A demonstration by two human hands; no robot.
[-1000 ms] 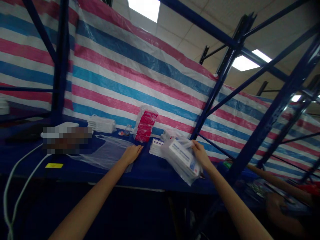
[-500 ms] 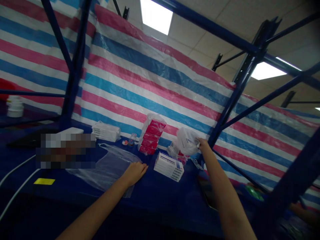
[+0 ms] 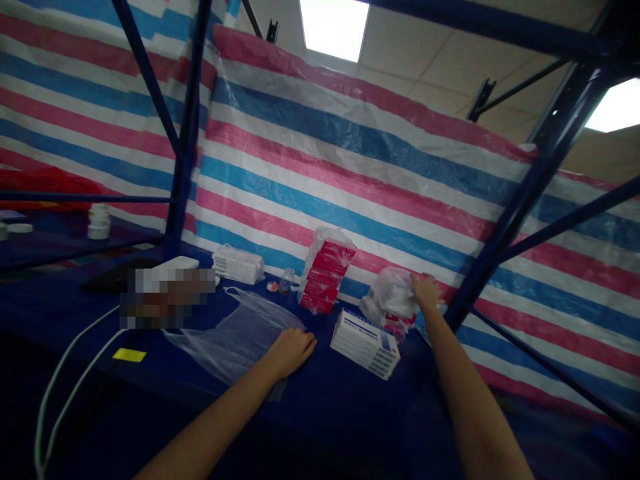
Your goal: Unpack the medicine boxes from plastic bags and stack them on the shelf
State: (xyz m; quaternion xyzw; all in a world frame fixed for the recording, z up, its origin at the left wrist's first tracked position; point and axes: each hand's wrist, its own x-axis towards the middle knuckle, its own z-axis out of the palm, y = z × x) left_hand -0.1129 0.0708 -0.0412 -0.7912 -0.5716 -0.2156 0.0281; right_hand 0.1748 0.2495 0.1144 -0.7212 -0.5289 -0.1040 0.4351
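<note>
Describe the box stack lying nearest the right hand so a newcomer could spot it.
On the blue shelf before the striped tarp, look between the two hands. The white box stack lies flat and unwrapped there, unlike the upright, plastic-wrapped red stack behind.

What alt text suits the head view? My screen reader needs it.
A person's left hand rests on a clear plastic bag lying on a blue shelf, while the right hand touches a crumpled white bag beside a stack of white boxes.

Striped tarp (image 3: pixel 350 167) behind blue rack frame (image 3: pixel 530 193); ceiling light panels (image 3: pixel 334 27) lit; blue shelf surface (image 3: pixel 325 407).
</note>
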